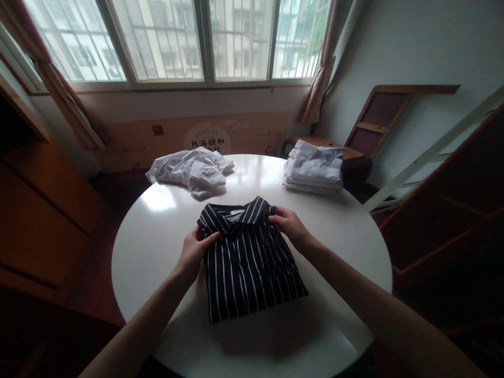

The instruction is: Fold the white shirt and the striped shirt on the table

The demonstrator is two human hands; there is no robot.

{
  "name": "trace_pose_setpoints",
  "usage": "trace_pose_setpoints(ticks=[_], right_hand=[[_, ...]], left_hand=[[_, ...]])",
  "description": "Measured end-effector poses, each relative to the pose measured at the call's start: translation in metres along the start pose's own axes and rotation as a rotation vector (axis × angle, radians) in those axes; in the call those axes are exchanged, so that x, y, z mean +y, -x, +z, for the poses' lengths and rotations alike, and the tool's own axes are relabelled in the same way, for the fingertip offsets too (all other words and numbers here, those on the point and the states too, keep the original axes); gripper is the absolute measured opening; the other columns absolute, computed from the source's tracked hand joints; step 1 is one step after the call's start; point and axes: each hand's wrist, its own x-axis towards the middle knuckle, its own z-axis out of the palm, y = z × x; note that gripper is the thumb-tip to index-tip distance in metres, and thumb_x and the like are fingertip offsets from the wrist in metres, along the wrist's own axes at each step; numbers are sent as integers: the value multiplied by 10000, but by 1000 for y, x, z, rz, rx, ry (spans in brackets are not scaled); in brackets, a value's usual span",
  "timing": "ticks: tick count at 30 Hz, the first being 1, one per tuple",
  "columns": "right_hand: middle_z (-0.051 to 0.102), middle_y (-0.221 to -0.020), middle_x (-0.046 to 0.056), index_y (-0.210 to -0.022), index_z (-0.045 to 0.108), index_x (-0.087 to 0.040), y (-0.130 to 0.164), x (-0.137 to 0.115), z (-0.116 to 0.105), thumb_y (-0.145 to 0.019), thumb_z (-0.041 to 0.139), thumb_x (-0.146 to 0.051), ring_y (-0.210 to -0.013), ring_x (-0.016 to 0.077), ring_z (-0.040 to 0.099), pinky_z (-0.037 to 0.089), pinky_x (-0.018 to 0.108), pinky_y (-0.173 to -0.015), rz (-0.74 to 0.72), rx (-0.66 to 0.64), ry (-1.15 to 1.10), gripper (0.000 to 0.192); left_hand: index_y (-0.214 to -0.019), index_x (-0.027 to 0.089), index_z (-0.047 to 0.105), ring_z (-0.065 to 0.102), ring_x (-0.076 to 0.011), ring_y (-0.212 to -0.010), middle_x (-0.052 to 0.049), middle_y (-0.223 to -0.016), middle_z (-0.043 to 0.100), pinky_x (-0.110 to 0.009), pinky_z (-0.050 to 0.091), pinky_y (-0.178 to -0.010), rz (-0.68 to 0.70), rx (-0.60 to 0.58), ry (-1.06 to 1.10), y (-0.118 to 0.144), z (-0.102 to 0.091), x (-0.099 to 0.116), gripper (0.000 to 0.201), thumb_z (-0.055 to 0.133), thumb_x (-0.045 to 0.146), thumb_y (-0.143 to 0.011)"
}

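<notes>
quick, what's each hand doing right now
Left hand: closed on the left shoulder of the folded striped shirt.
Right hand: closed on its right shoulder, beside the collar.

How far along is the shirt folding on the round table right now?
Done: a neat stack of folded white shirts sits at the round white table's far right edge. In hand: the black white-striped shirt lies folded, left hand and right hand gripping its collar end. Left: a crumpled pile of white garments at far left.

Black shirt (247,261) with white stripes, white table (158,233), white crumpled cloth (190,170), white folded stack (312,168).
</notes>
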Motion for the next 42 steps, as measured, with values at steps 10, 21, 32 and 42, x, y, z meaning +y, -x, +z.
trace_pose_setpoints(ticks=[10, 21, 32, 42], right_hand=[[597, -681, 1, -720, 537, -169, -27, 17, -2, -601, 613, -281, -595, 117, 534, 422, 249, -572, -44, 36, 75, 180], [582, -674, 10, -642, 517, -189, -24, 26, -6, -661, 524, -310, -637, 145, 507, 377, 270, -623, -184, 199, 604, 123], [556, -613, -7, -596, 491, -193, -33, 25, -41, -618, 533, -275, -575, 131, 501, 389, 251, -553, -99, 362, 541, 95], [635, -739, 24, -724, 587, -167, -35, 33, -39, -663, 512, -280, -691, 154, 564, 436, 270, -657, -198, 277, 440, 149]], left_hand=[[-930, 140, 564, 613, -153, -663, -49, -769, 659, -268, 484, -625, -21, 105, -11, -20, -8, -2, 370, 698, 226, -596], [-754, 145, 614, 577, -174, -684, -34, -715, 643, -267, 423, -619, 97, 146, -361, -39, -19, -12, 201, 575, 314, -652], [-606, 190, 471, 520, -182, -645, -13, -626, 541, -287, 362, -639, 202, 248, -706, -82, 25, -8, 154, 565, 292, -673], [-694, 176, 463, 495, -142, -652, 0, -680, 508, -265, 395, -634, 285, 287, -541, -83, 12, -15, 194, 548, 350, -704]])
